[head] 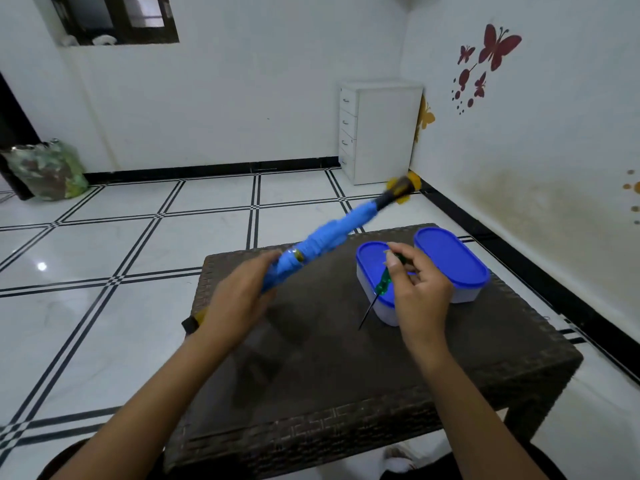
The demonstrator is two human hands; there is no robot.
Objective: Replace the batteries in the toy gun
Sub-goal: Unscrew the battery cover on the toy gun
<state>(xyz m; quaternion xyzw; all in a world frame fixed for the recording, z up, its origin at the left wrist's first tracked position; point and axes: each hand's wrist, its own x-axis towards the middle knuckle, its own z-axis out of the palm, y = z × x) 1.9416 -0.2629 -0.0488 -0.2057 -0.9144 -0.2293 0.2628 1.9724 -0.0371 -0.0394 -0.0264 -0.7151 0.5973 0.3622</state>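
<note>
A long blue toy gun (325, 237) with a black and yellow muzzle is held in the air above the brown woven table (485, 358), blurred by motion, its muzzle pointing to the far right. My left hand (239, 299) grips it near its rear end. My right hand (420, 292) pinches a green-handled screwdriver (382, 284), whose thin dark shaft points down and left toward the table. No batteries are visible.
Two white containers with blue lids (450, 261) stand on the table's right side, just behind my right hand. A white drawer cabinet (377, 133) stands in the far corner, and a green bag (48, 171) sits on the tiled floor at the left wall.
</note>
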